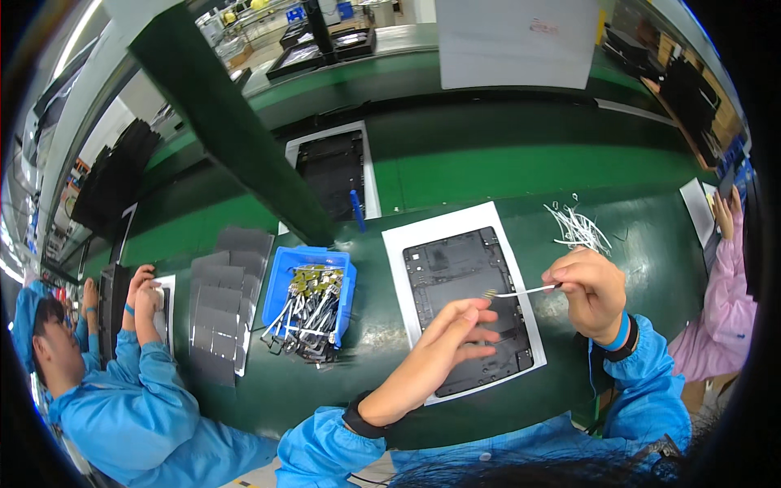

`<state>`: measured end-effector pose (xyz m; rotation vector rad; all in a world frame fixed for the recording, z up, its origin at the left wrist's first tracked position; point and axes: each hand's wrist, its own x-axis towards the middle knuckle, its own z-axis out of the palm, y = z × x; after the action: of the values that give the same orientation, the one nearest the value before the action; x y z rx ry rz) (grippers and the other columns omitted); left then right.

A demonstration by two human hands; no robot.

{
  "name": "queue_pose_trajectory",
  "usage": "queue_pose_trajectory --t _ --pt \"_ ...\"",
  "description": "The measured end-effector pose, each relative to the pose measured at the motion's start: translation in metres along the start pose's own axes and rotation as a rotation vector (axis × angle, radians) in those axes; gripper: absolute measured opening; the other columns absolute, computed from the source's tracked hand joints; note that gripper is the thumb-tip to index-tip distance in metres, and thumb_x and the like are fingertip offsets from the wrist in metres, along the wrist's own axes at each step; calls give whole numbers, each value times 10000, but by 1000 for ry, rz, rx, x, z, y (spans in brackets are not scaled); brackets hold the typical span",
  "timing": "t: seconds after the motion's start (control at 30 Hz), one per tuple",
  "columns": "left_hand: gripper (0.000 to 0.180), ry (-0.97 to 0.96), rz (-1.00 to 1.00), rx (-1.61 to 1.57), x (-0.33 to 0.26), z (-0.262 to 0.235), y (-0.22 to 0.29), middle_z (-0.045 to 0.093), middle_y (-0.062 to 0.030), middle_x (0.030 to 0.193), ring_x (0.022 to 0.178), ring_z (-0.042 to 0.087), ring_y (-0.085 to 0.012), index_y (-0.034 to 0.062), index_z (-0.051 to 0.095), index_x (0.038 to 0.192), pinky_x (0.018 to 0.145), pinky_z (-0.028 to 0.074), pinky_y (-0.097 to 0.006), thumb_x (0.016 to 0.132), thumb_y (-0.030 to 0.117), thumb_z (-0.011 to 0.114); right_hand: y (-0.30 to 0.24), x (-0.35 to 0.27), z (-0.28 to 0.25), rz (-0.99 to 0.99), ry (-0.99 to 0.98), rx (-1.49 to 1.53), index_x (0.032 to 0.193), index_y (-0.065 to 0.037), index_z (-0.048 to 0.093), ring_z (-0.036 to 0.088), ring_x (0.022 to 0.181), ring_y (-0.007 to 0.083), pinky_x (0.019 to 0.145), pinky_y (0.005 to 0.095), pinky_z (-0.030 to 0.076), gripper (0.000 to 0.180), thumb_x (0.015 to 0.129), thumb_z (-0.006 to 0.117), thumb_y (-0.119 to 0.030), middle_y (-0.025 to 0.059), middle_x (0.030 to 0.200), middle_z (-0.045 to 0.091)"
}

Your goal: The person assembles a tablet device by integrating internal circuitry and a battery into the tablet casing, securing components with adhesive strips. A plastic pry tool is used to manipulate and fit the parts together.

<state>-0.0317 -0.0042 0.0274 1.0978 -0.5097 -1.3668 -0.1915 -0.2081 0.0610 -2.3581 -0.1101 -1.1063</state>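
Observation:
A thin white flex cable [525,291] with a gold-coloured end is stretched between my two hands. My left hand [450,335] pinches the gold end between thumb and index finger, its other fingers loosely extended. The dark end of the cable is gripped in the fingertips of my right hand [598,291]. Beneath them lies a flat black device housing [455,281] with screw holes and recesses, on a white sheet [396,244]. My left hand covers part of the housing.
To the left stand a blue bin [350,297] of flex cables and overlapping dark panels [218,313]. White strips [579,229] lie at right. Another housing [329,167] rests beyond a slanted green post [236,138]. Co-workers in blue [130,415] and pink [716,313] sit either side.

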Motion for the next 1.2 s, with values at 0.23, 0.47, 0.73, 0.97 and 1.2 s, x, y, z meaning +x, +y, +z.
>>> queue_pose_trajectory --t 0.23,0.47,0.73,0.97,1.2 --pt "437 154 154 -213 28 18 2 658 -165 1331 1161 664 -229 -8 504 1479 1069 531 -401 1118 235 545 8 -14 3 -235 -230 -17 1044 -43 748 708 743 208 656 298 532 306 748 823 -28 68 958 771" --pt "390 105 303 118 45 15 -2 734 -160 1206 914 707 -157 -38 501 1443 893 590 -309 1105 147 564 5 -20 4 117 -118 137 1123 -23 731 670 719 232 672 330 539 260 874 797 -58 109 933 686" --pt "452 221 539 800 47 34 -9 767 -192 1192 858 780 -188 22 584 1475 779 627 -300 1027 -7 635 2 -34 24 469 -44 253 1091 9 736 637 667 136 582 271 503 146 949 733 -26 75 838 678" --pt "522 232 696 1043 48 40 -20 746 -227 1190 820 787 -271 10 583 1469 692 635 -353 956 -28 676 10 -44 26 462 -17 270 1107 23 729 671 677 165 584 285 525 173 936 733 -5 100 877 707" --pt "579 265 802 1325 47 36 -27 724 -205 1277 784 769 -250 -24 574 1456 615 637 -351 889 -49 691 8 -46 25 457 -37 262 1093 22 730 720 708 191 606 295 560 169 926 707 25 129 928 743"
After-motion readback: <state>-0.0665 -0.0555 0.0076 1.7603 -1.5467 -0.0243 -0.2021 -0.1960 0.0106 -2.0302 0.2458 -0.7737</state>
